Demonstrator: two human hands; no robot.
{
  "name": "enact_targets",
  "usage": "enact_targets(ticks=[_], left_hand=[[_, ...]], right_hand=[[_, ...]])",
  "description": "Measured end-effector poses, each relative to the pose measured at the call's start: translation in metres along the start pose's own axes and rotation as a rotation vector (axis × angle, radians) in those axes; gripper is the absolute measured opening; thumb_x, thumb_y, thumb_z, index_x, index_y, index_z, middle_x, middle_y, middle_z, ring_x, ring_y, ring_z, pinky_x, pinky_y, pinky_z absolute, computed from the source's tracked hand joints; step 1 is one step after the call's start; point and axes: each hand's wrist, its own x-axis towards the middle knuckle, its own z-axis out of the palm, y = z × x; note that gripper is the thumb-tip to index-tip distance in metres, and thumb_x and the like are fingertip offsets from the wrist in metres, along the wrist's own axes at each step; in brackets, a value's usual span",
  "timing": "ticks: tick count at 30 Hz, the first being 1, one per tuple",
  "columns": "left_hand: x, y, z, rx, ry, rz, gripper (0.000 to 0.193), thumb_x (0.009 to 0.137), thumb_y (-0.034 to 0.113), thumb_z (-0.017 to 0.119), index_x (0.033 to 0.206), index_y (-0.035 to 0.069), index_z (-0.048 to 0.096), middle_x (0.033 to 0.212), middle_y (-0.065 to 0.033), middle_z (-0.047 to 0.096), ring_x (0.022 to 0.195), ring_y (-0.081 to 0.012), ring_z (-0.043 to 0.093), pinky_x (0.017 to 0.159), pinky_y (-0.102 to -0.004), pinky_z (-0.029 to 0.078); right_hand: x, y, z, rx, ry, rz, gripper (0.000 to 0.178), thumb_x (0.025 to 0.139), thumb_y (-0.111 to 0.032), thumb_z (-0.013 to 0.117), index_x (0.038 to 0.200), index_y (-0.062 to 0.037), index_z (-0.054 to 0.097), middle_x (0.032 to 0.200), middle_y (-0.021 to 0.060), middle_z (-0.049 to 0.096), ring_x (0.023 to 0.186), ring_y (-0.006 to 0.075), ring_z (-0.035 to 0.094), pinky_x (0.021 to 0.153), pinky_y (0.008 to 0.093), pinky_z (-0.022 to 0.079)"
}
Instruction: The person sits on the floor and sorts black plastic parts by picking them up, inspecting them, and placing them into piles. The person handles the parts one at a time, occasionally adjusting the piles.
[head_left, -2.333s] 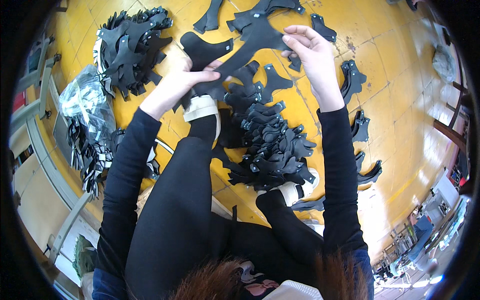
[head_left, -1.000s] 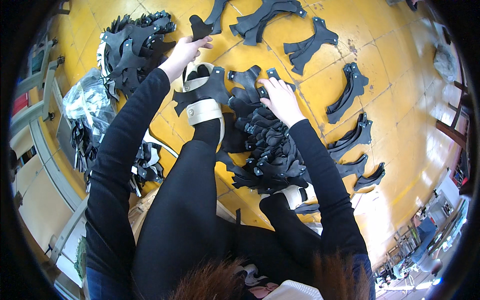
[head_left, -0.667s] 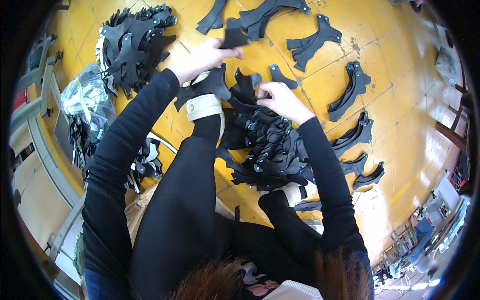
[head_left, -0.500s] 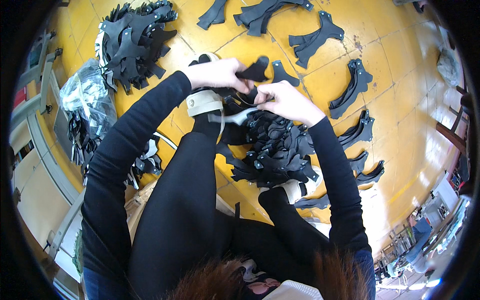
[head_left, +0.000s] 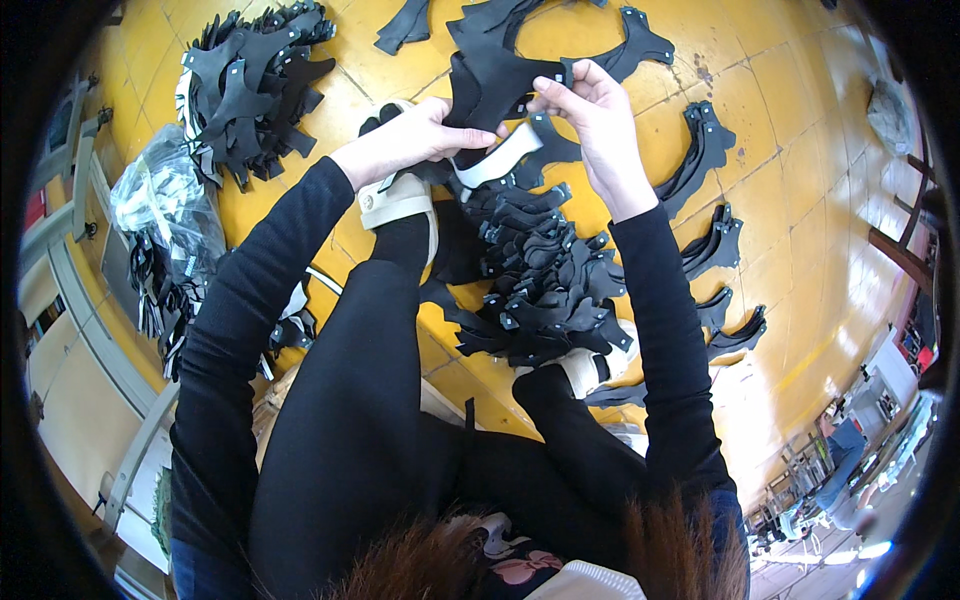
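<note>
Person seated on the yellow floor (head_left: 760, 150). Left hand (head_left: 420, 135) and right hand (head_left: 590, 105) are both closed on one black cut piece (head_left: 490, 85), held up above the heap of black pieces (head_left: 540, 290) that lies between the legs. A white strip (head_left: 495, 160) hangs just under the held piece.

Risk, as a judgement: the limp piece could fold or slip from the fingertip grip and drop into the heap, mixing with unsorted parts. Second pile (head_left: 250, 80) near the floor's far left could also be confused with it.
</note>
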Motion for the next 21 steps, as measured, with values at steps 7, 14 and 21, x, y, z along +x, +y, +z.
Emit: enact_targets(ticks=[7, 14, 21], left_hand=[[-0.001, -0.001, -0.007, 0.022, -0.024, 0.012, 0.04, 0.086, 0.033, 0.074, 0.108, 0.002, 0.065, 0.093, 0.0013, 0.067, 0.08, -0.0068, 0.056, 0.075, -0.0227, 0.044], [-0.008, -0.002, -0.012, -0.048, 0.182, 0.034, 0.045, 0.08, 0.039, 0.078, 0.106, 0.005, 0.065, 0.08, 0.0046, 0.057, 0.069, -0.0056, 0.044, 0.065, -0.0216, 0.036], [-0.009, 0.024, -0.064, -0.191, 0.444, 0.311, 0.018, 0.09, 0.025, 0.072, 0.086, 0.012, 0.062, 0.063, 0.0104, 0.042, 0.057, -0.0013, 0.036, 0.053, -0.0226, 0.023]], right_hand=[[-0.004, 0.006, -0.012, 0.051, 0.149, -0.037, 0.015, 0.089, -0.009, 0.072, 0.095, -0.0095, 0.058, 0.085, 0.0003, 0.065, 0.078, 0.0097, 0.063, 0.075, 0.023, 0.047], [0.006, 0.005, -0.034, 0.17, 0.2, -0.031, 0.017, 0.093, -0.014, 0.067, 0.107, -0.0053, 0.062, 0.101, 0.0046, 0.069, 0.078, 0.0096, 0.062, 0.078, 0.0242, 0.048], [-0.005, 0.054, -0.052, -0.997, 0.059, -0.033, 0.026, 0.088, -0.017, 0.064, 0.11, -0.0038, 0.066, 0.102, 0.0131, 0.072, 0.091, 0.0287, 0.069, 0.08, 0.0373, 0.052]])
